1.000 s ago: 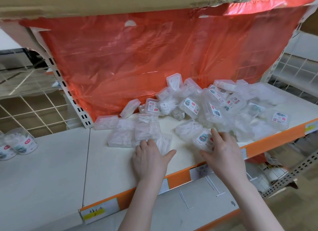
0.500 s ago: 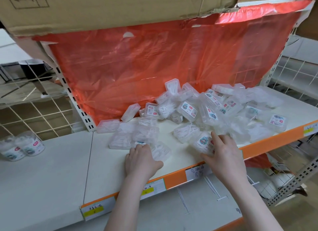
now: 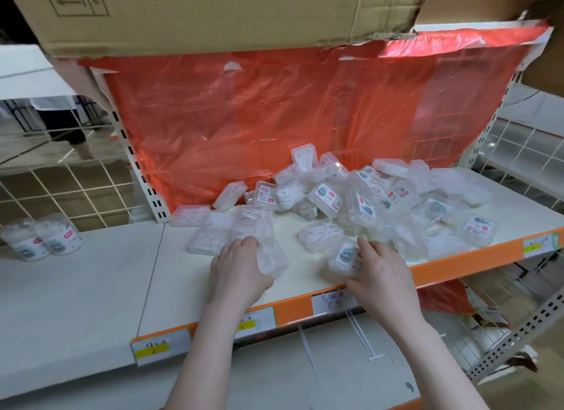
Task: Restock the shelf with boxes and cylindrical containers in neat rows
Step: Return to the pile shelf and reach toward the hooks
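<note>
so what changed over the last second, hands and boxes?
The left hand went from lying flat on the clear box near the shelf front to curling round it, gripping its near edge. The right hand stayed on the labelled box at the orange edge. The loose pile and the two cylindrical containers at far left did not move.

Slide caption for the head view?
Both hands, left and right, grip clear boxes beside the heap on the shelf.
</note>
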A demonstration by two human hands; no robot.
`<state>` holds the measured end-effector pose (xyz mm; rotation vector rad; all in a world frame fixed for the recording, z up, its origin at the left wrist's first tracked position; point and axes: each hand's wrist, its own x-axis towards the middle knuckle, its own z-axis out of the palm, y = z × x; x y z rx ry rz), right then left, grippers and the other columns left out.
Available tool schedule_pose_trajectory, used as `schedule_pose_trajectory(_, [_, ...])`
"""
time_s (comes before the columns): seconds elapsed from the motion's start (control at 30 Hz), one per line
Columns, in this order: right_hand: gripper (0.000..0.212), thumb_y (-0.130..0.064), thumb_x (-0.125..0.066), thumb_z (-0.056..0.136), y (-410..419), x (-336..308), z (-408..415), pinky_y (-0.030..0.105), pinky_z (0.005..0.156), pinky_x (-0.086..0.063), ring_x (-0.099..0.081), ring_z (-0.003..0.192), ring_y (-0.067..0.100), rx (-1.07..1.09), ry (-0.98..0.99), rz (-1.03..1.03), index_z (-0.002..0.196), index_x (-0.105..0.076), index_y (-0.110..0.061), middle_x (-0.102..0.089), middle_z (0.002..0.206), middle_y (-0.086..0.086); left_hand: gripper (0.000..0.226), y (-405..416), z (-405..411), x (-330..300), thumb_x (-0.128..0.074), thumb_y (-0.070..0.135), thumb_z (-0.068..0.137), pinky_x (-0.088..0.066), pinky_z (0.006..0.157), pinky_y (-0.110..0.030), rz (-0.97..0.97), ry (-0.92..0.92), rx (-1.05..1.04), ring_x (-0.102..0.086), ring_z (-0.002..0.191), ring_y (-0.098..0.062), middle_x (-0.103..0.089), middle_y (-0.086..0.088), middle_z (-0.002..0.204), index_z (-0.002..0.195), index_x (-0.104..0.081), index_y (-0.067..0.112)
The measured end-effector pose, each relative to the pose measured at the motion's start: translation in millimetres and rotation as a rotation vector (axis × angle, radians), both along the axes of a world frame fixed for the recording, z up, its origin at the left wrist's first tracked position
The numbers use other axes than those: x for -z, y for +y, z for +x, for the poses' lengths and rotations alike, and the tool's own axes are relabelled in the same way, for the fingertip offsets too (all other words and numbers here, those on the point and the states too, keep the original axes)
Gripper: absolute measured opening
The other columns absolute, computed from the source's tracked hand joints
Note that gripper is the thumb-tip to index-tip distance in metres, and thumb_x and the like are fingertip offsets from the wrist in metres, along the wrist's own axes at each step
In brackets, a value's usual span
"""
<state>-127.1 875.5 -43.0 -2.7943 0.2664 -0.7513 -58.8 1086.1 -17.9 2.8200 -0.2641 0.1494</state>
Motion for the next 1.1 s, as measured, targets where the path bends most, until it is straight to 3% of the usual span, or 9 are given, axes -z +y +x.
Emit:
schedule_pose_trajectory(0.23, [0.064, -0.008, -0.077, 0.045, 30, 3, 15, 0.041, 0.056, -0.048, -0.060, 0.069, 0.039, -0.162, 0.063, 0.037, 0.106, -0.062, 0.002, -0.061, 0.078, 0.015, 0.059, 53, -30, -5, -0.069, 0.028, 0.075, -0.036, 0.094, -0.031, -0.069, -0.086, -0.145, -0.043, 0.118, -0.023, -0.050, 0.002, 0.126, 0.128, -0.045, 0.026])
schedule_pose_trajectory(0.53, [0.054, -0.017, -0.078, 0.055, 118, -8, 16, 0.040, 0.063, -0.047, -0.061, 0.078, 0.038, -0.316, 0.116, -0.004, 0.105, -0.063, -0.003, -0.063, 0.087, 0.013, 0.058, 163, -74, -3, -0.066, 0.034, 0.077, -0.039, 0.093, -0.031, -0.111, -0.091, -0.292, -0.046, 0.113, -0.024, -0.053, 0.000, 0.120, 0.131, -0.046, 0.027])
schedule_pose_trajectory(0.77, [0.065, -0.016, -0.083, 0.050, 263, -14, 12, 0.042, 0.062, -0.049, -0.062, 0.076, 0.039, -0.477, 0.146, -0.019, 0.109, -0.063, 0.002, -0.065, 0.086, 0.016, 0.062, 300, -119, -1, -0.066, 0.043, 0.077, -0.040, 0.091, -0.030, -0.129, -0.100, -0.399, -0.045, 0.112, -0.020, -0.051, 0.001, 0.119, 0.133, -0.043, 0.029])
schedule_pose_trajectory(0.9, [0.067, -0.023, -0.083, 0.057, 357, -11, 6, 0.043, 0.069, -0.049, -0.061, 0.083, 0.039, -0.548, 0.137, 0.013, 0.115, -0.061, 0.002, -0.065, 0.092, 0.017, 0.063, 385, -139, 0, -0.066, 0.041, 0.075, -0.040, 0.089, -0.029, -0.119, -0.094, -0.441, -0.045, 0.111, -0.020, -0.051, 0.002, 0.117, 0.133, -0.044, 0.029])
schedule_pose_trajectory(1.1, [0.066, -0.025, -0.074, 0.070, 467, -22, -1, 0.039, 0.084, -0.042, -0.056, 0.101, 0.035, -0.600, 0.166, 0.024, 0.129, -0.052, -0.005, -0.060, 0.112, 0.014, 0.070, 488, -160, -8, -0.066, 0.040, 0.078, -0.038, 0.095, -0.028, -0.120, -0.079, -0.514, -0.043, 0.120, -0.021, -0.046, 0.000, 0.130, 0.140, -0.035, 0.028])
